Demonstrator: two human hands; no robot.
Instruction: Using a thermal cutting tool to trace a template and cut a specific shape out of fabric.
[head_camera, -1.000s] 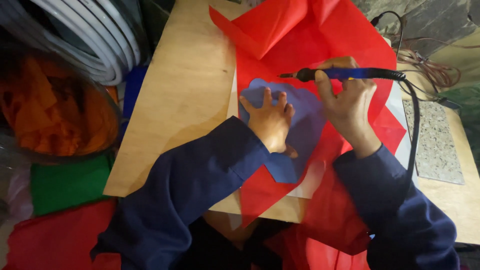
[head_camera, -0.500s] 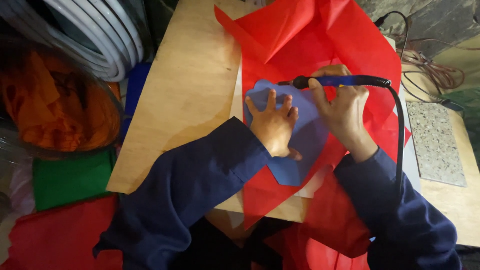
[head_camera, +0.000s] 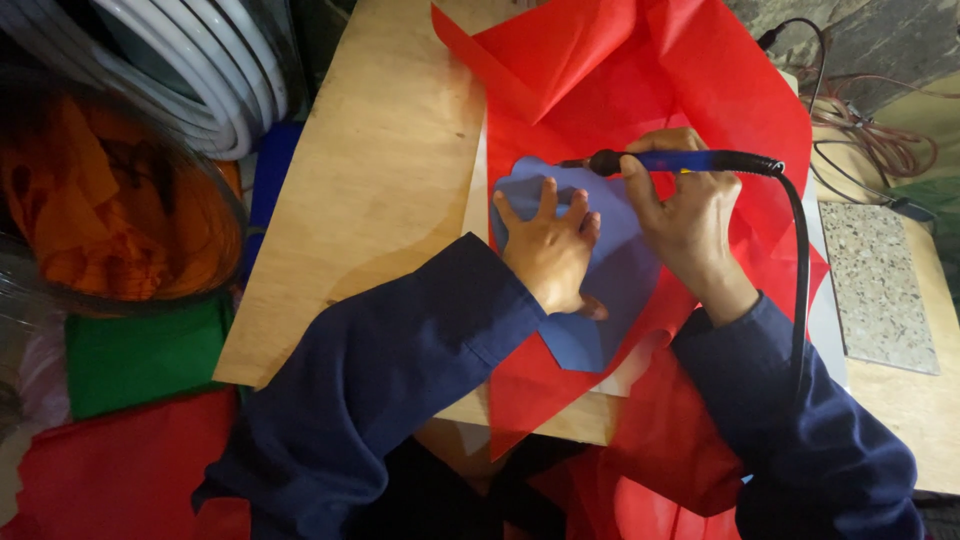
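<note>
Plywood makes up the worktop (head_camera: 370, 200), pale and bare along its left half, with clutter crowding the floor beside it. Farthest left, a clear round tub (head_camera: 110, 200) holds crumpled orange material, with coiled white tubing (head_camera: 210, 70) above it and flat green sheets (head_camera: 140, 355) and red sheets (head_camera: 110, 470) lying below. No packages, labels or signs show anywhere in view.

Moving right onto the board, a large red sheet (head_camera: 700, 90) is spread out, its upper part folded and creased. On it lies a blue template (head_camera: 620, 290), flat, with a scalloped upper edge and a rounded lower end. The left hand (head_camera: 550, 250) presses down on this template with fingers spread flat and open, gripping nothing; the template shows past the fingertips at its upper left and runs out below and to the right of the palm.

Just right of that, the right hand (head_camera: 685, 215) is closed around a pen-shaped hot cutting tool (head_camera: 680, 160) with a blue handle and black grip. The tool lies nearly level, its tip pointing left and meeting the template's upper edge just above the left fingertips. A black cord (head_camera: 800, 260) loops from the tool's rear down along the right sleeve. Farthest right sits a grey speckled stone slab (head_camera: 880, 290).
</note>
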